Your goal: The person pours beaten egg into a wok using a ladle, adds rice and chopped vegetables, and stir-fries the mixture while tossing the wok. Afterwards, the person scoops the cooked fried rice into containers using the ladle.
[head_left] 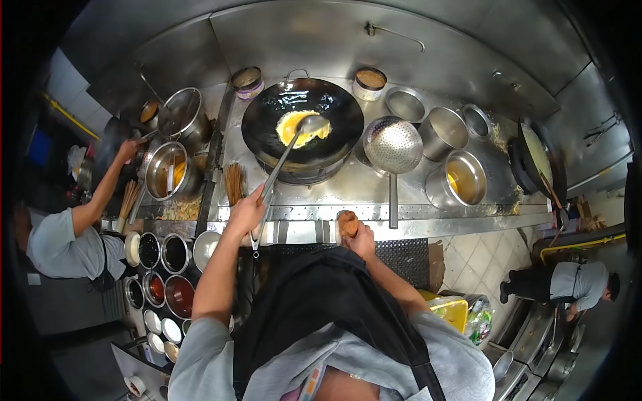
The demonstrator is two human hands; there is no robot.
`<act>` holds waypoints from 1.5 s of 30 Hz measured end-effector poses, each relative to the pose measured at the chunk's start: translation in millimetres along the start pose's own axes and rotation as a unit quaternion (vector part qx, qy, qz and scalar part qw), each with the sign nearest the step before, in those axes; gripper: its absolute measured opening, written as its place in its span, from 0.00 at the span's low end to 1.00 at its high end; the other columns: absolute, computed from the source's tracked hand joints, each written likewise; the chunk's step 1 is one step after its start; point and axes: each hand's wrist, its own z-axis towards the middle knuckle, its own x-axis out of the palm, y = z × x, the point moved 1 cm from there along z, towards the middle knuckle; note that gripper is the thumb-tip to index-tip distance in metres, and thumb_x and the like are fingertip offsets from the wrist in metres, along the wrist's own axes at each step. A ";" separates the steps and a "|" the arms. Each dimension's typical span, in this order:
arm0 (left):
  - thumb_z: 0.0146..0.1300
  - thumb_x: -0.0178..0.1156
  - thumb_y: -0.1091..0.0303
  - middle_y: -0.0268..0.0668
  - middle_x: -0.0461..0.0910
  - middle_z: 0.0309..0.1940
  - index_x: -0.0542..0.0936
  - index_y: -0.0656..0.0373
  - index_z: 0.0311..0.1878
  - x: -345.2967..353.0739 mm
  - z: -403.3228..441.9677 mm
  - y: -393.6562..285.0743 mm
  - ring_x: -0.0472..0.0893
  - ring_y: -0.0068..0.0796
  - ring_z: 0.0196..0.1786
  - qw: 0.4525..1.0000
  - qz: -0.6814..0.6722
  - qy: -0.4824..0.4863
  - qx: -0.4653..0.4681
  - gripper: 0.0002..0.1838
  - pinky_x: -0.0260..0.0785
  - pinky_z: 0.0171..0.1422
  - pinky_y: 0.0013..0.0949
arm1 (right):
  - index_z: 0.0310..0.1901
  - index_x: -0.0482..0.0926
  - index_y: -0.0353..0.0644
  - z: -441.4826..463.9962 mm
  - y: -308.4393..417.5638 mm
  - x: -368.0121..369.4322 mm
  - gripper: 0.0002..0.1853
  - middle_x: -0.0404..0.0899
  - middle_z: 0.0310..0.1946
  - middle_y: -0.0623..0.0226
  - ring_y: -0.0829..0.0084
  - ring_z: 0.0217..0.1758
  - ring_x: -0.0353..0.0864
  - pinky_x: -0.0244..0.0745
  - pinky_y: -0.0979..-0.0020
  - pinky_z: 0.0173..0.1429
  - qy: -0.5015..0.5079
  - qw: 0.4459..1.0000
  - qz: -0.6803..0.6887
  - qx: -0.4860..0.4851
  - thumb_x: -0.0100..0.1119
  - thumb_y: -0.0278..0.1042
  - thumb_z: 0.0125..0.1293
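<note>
My left hand (247,211) is closed around the long handle of a metal ladle (281,164). The ladle's bowl rests on a spread of yellow egg (287,124) in the black wok (257,130). The egg's edges look paler than its middle. At the stove's front edge, my right hand (362,242) is closed on a crumpled orange-brown cloth (348,224). Right of the wok, a perforated strainer (393,144) lies with its handle toward me. A bamboo brush (233,184) stands just beyond my left hand.
Metal pots (447,130) and a pot with yellow liquid (457,184) stand at the right. Seasoning containers (177,254) crowd the lower left. One co-worker (80,234) works at left; another person (578,281) stands far right. A tap (398,33) juts from the back wall.
</note>
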 end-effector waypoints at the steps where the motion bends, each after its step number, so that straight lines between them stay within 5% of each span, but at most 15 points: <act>1: 0.65 0.60 0.64 0.57 0.83 0.42 0.65 0.52 0.74 12.5 17.0 3.8 0.81 0.60 0.47 1.000 0.029 -0.009 -0.005 0.34 0.73 0.53 0.53 | 0.59 0.72 0.38 6.7 -1.7 4.4 0.34 0.79 0.47 0.45 0.43 0.52 0.78 0.74 0.52 0.60 -0.001 1.000 -0.007 0.000 0.75 0.41 0.52; 5: 0.66 0.58 0.64 0.59 0.83 0.40 0.61 0.57 0.75 9.4 3.0 -16.0 0.81 0.62 0.45 0.998 0.047 -0.013 -0.026 0.35 0.73 0.52 0.56 | 0.59 0.71 0.35 21.6 0.8 -4.0 0.29 0.81 0.48 0.48 0.49 0.55 0.81 0.76 0.60 0.60 0.072 0.983 0.165 0.045 0.69 0.34 0.57; 7: 0.66 0.59 0.65 0.58 0.83 0.42 0.63 0.61 0.74 -5.2 -6.9 -15.4 0.84 0.58 0.42 1.000 0.006 0.005 -0.015 0.34 0.75 0.50 0.51 | 0.61 0.71 0.37 29.1 1.2 -12.7 0.29 0.81 0.51 0.52 0.52 0.56 0.81 0.76 0.58 0.62 0.140 0.866 0.457 0.149 0.66 0.36 0.58; 9: 0.66 0.59 0.65 0.56 0.84 0.43 0.63 0.60 0.74 -10.9 -9.4 -2.6 0.85 0.54 0.40 0.993 -0.100 0.048 -0.039 0.34 0.76 0.49 0.48 | 0.62 0.71 0.40 22.1 2.2 -25.0 0.29 0.81 0.54 0.56 0.55 0.57 0.81 0.76 0.56 0.64 0.199 0.649 0.695 0.238 0.64 0.38 0.60; 13: 0.67 0.58 0.66 0.54 0.84 0.45 0.62 0.60 0.75 7.8 39.7 0.2 0.84 0.46 0.35 0.993 -0.112 0.011 -0.036 0.34 0.77 0.44 0.41 | 0.64 0.69 0.39 16.4 56.3 -69.9 0.29 0.79 0.53 0.53 0.54 0.58 0.80 0.76 0.54 0.64 0.243 0.521 0.793 0.200 0.58 0.45 0.65; 14: 0.68 0.57 0.67 0.54 0.84 0.43 0.62 0.58 0.76 2.4 28.3 -10.3 0.83 0.44 0.30 0.996 -0.083 0.000 -0.035 0.34 0.76 0.35 0.41 | 0.63 0.69 0.39 18.5 69.4 -75.8 0.29 0.80 0.51 0.53 0.56 0.54 0.82 0.79 0.56 0.58 0.256 0.525 0.787 0.200 0.58 0.47 0.66; 17: 0.68 0.55 0.69 0.51 0.84 0.37 0.62 0.54 0.76 -10.3 -14.8 -7.5 0.81 0.40 0.24 0.990 -0.125 0.027 -0.052 0.33 0.73 0.27 0.41 | 0.63 0.69 0.40 42.8 76.9 -60.8 0.30 0.81 0.50 0.54 0.58 0.50 0.83 0.80 0.59 0.52 0.292 0.581 0.743 0.158 0.58 0.51 0.67; 18: 0.69 0.55 0.69 0.51 0.83 0.35 0.62 0.53 0.76 -14.6 -24.3 -5.3 0.80 0.38 0.21 0.988 -0.137 0.038 -0.063 0.32 0.71 0.24 0.41 | 0.62 0.71 0.44 48.6 93.4 -61.5 0.28 0.82 0.49 0.57 0.62 0.44 0.83 0.81 0.60 0.43 0.278 0.604 0.727 0.168 0.57 0.55 0.68; 22: 0.69 0.55 0.69 0.47 0.83 0.32 0.63 0.57 0.75 -29.7 15.2 -18.7 0.81 0.40 0.22 0.971 -0.189 0.133 -0.062 0.31 0.72 0.26 0.43 | 0.56 0.75 0.51 97.0 136.8 -37.7 0.24 0.83 0.44 0.65 0.68 0.40 0.82 0.75 0.64 0.33 0.281 0.659 0.660 0.226 0.56 0.59 0.68; 24: 0.69 0.56 0.68 0.48 0.84 0.35 0.62 0.56 0.75 -2.8 25.8 -7.4 0.82 0.45 0.26 0.991 -0.116 0.059 -0.039 0.32 0.74 0.31 0.44 | 0.51 0.77 0.53 110.5 173.5 -38.8 0.23 0.83 0.39 0.70 0.72 0.36 0.82 0.71 0.69 0.28 0.249 0.700 0.611 0.274 0.55 0.62 0.67; 26: 0.68 0.58 0.65 0.50 0.85 0.41 0.62 0.55 0.75 -3.6 16.3 -18.4 0.84 0.52 0.36 0.997 -0.021 0.038 -0.069 0.33 0.75 0.45 0.45 | 0.48 0.78 0.55 138.9 172.9 -2.5 0.19 0.83 0.37 0.73 0.73 0.36 0.82 0.71 0.69 0.29 0.247 0.698 0.608 0.287 0.55 0.60 0.67; 30: 0.65 0.62 0.67 0.52 0.84 0.42 0.66 0.55 0.74 -33.2 -32.4 8.5 0.84 0.54 0.46 0.998 -0.066 0.020 0.007 0.33 0.74 0.54 0.46 | 0.44 0.78 0.49 163.8 164.0 37.6 0.11 0.83 0.37 0.68 0.67 0.37 0.84 0.75 0.66 0.31 0.193 0.670 0.655 0.290 0.53 0.45 0.68; 34: 0.62 0.63 0.69 0.51 0.84 0.42 0.68 0.52 0.73 -96.2 -82.0 -29.0 0.83 0.55 0.47 0.996 0.073 0.043 0.014 0.34 0.74 0.54 0.45 | 0.49 0.73 0.39 149.1 155.4 31.9 0.11 0.82 0.39 0.58 0.59 0.40 0.85 0.83 0.56 0.38 0.124 0.581 0.772 0.226 0.50 0.34 0.68; 37: 0.62 0.63 0.70 0.52 0.84 0.41 0.69 0.50 0.72 -126.8 -106.9 -36.8 0.82 0.56 0.46 0.996 0.042 0.074 0.041 0.33 0.74 0.51 0.45 | 0.46 0.70 0.34 106.2 187.2 -28.2 0.08 0.78 0.34 0.56 0.56 0.38 0.84 0.83 0.52 0.39 0.093 0.584 0.766 0.250 0.50 0.24 0.67; 45: 0.63 0.62 0.66 0.51 0.84 0.41 0.66 0.45 0.74 -32.4 -68.2 -24.6 0.82 0.56 0.43 0.990 0.137 -0.001 0.008 0.34 0.74 0.49 0.53 | 0.50 0.73 0.36 54.6 153.2 3.5 0.12 0.80 0.41 0.55 0.57 0.42 0.85 0.84 0.53 0.46 0.124 0.644 0.724 0.211 0.51 0.30 0.67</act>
